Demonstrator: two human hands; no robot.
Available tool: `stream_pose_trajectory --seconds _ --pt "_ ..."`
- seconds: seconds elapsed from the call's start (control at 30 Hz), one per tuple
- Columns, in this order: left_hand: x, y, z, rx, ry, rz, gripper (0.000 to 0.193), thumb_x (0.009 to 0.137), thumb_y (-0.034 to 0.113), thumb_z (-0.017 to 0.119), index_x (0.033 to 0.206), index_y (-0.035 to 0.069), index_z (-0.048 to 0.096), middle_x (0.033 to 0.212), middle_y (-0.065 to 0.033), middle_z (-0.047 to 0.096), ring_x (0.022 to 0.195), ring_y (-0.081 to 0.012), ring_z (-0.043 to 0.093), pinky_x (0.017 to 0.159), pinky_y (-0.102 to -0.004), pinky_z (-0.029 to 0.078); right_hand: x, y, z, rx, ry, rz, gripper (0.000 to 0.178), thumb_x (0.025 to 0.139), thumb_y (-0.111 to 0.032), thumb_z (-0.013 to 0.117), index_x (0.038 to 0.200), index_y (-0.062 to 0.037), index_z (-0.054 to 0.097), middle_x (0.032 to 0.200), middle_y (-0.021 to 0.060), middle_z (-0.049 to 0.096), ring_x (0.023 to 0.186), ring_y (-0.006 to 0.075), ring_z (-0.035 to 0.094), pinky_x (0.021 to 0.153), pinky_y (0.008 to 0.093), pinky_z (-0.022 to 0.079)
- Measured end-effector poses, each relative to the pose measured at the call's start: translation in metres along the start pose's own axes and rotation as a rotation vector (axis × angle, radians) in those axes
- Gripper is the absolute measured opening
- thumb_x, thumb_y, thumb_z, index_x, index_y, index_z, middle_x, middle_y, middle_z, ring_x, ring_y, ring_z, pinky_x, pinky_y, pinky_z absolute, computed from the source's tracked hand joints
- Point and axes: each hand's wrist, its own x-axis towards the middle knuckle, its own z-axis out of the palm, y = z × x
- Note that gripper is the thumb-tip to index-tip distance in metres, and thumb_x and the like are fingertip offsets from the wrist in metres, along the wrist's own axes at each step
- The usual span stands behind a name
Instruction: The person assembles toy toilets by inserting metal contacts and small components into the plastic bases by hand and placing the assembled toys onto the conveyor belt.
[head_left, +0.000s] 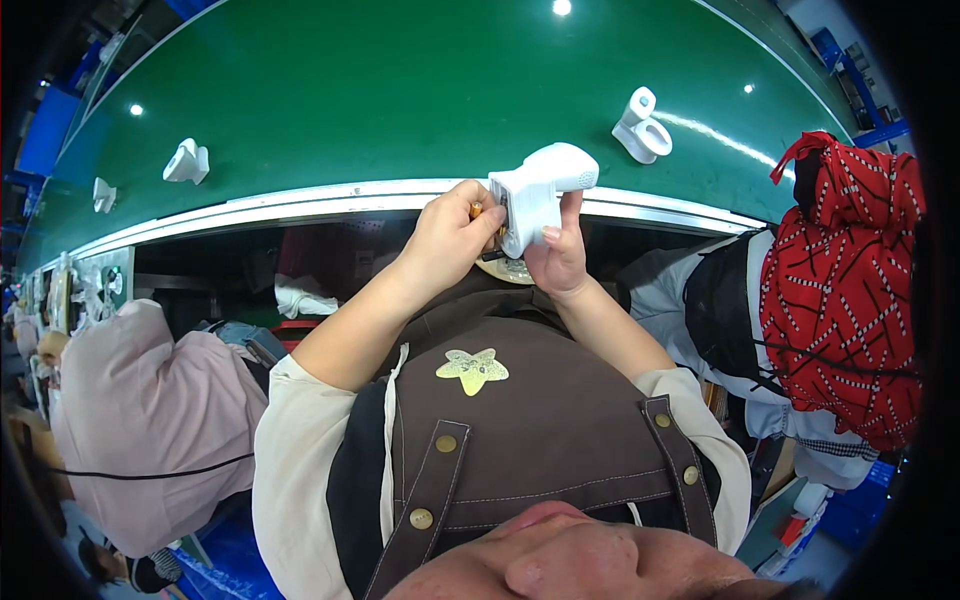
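A white plastic device housing (533, 200) with a rounded head and a dotted patch at its end is held up in front of me, at the green bench's front edge. My right hand (560, 258) grips it from below and the right side, thumb on its face. At its open left side, where dark inner parts show, my left hand (455, 232) is closed with fingertips against the opening. A small orange-yellow piece (475, 210) shows between those fingers; its kind is unclear. A short black tip (490, 256) sticks out below them.
On the green bench (380, 90) stand similar white parts: one at the right (642, 128) and two at the left, a nearer one (187, 162) and a small one (104, 196). A person in red patterned clothing (840, 290) is close on the right, another in pale pink (150, 420) on the left.
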Motion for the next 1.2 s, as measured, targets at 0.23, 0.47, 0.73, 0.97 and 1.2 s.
stream_pose_trajectory --seconds 0.23,0.47,0.73,0.97,1.2 --pt "0.005 -0.016 0.019 0.378 0.383 0.728 0.013 0.084 0.004 0.068 0.082 0.004 0.055 0.064 -0.0080 0.058 0.054 -0.0186 0.056 0.050 -0.0306 0.044 -0.007 -0.003 0.012 0.147 0.084 0.059 0.081 0.078 -0.028 0.061 0.149 -0.0253 0.021 0.139 0.0071 0.040 0.129 0.0274 0.043 0.107 0.0446 0.036" --pt "0.014 -0.014 0.017 0.473 0.407 0.822 0.018 0.078 0.005 0.073 0.080 0.005 0.056 0.070 -0.0095 0.056 0.059 -0.0218 0.056 0.052 -0.0304 0.044 -0.014 -0.006 0.018 0.275 0.139 0.175 0.068 0.080 -0.037 0.057 0.142 -0.0189 0.035 0.132 0.0067 0.050 0.123 0.0235 0.049 0.103 0.0424 0.041" --pt "0.015 -0.025 0.021 -0.121 0.138 0.423 0.049 0.083 0.001 0.066 0.128 0.001 0.047 0.101 -0.0053 0.044 0.079 -0.0118 0.048 0.070 -0.0235 0.044 -0.012 -0.013 0.008 0.494 0.137 0.342 0.056 0.082 -0.040 0.056 0.129 -0.0085 0.054 0.120 0.0073 0.063 0.112 0.0238 0.058 0.098 0.0419 0.045" --pt "0.011 -0.020 0.004 0.133 0.007 0.641 0.051 0.090 -0.004 0.056 0.138 0.000 0.040 0.103 -0.0070 0.045 0.082 -0.0116 0.052 0.076 -0.0245 0.049 -0.008 -0.011 -0.004 0.385 0.173 0.215 0.054 0.083 -0.039 0.055 0.127 -0.0066 0.056 0.121 0.0087 0.064 0.109 0.0247 0.062 0.098 0.0407 0.045" --pt "0.010 -0.028 0.000 -0.053 0.039 0.649 0.041 0.090 -0.009 0.057 0.128 0.001 0.047 0.105 -0.0105 0.056 0.092 -0.0171 0.065 0.078 -0.0286 0.055 -0.010 -0.015 0.000 0.382 0.182 0.220 0.058 0.084 -0.040 0.053 0.130 -0.0049 0.053 0.121 0.0110 0.063 0.113 0.0254 0.060 0.100 0.0389 0.044"
